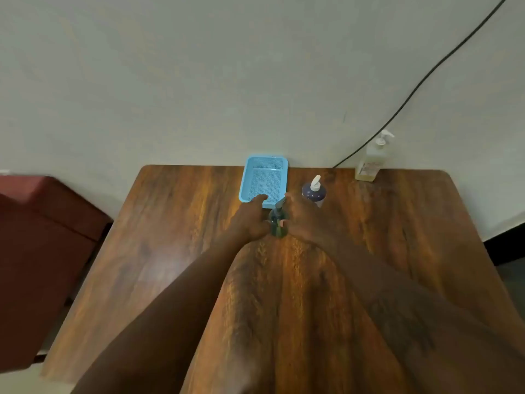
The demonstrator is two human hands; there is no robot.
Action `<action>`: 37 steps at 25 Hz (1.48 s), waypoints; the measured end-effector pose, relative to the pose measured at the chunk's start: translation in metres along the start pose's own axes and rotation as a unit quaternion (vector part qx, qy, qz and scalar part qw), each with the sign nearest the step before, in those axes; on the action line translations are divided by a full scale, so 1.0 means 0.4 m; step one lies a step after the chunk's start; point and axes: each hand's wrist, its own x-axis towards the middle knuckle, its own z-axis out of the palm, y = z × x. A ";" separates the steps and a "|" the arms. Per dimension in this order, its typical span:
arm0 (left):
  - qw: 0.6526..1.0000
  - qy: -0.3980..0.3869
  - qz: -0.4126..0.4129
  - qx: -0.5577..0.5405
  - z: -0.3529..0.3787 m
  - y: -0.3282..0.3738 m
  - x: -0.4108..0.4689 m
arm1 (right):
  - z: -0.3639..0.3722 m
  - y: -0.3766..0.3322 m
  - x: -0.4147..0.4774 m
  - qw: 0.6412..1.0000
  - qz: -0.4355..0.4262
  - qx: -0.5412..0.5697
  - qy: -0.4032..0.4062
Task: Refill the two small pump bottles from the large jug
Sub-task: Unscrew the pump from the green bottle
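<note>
I have the green pump bottle [278,224] mid-counter [176,251]. My right hand [304,218] wraps it, thumb on its front, while my left hand [250,220] lies alongside, fingers fairly straight. I'd steady the body and unscrew the pump squarely. The jug [370,162] stands back right.

On the desk [170,251], the basket [265,177] sits at the back edge. Just before it stands the near pump bottle [278,224], between the left hand [250,218] and right hand [305,220]. The far pump bottle [314,191] stands right of the basket, and the jug [370,160] farther right, behind.
</note>
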 end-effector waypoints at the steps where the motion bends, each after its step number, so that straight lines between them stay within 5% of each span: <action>1: 1.000 0.001 0.002 -0.003 0.012 -0.004 0.005 | 0.018 0.005 0.008 1.000 0.003 0.012 -0.003; 23: 0.994 0.032 0.019 -0.101 0.180 -0.081 0.125 | 0.100 0.016 0.083 0.975 0.112 0.161 0.100; 29: 0.980 0.119 0.017 -0.156 0.164 -0.049 0.088 | 0.026 -0.009 0.046 0.953 0.113 0.257 0.117; 37: 0.975 0.170 0.009 -0.146 0.155 -0.020 0.038 | -0.030 -0.018 -0.023 0.951 0.124 0.251 0.130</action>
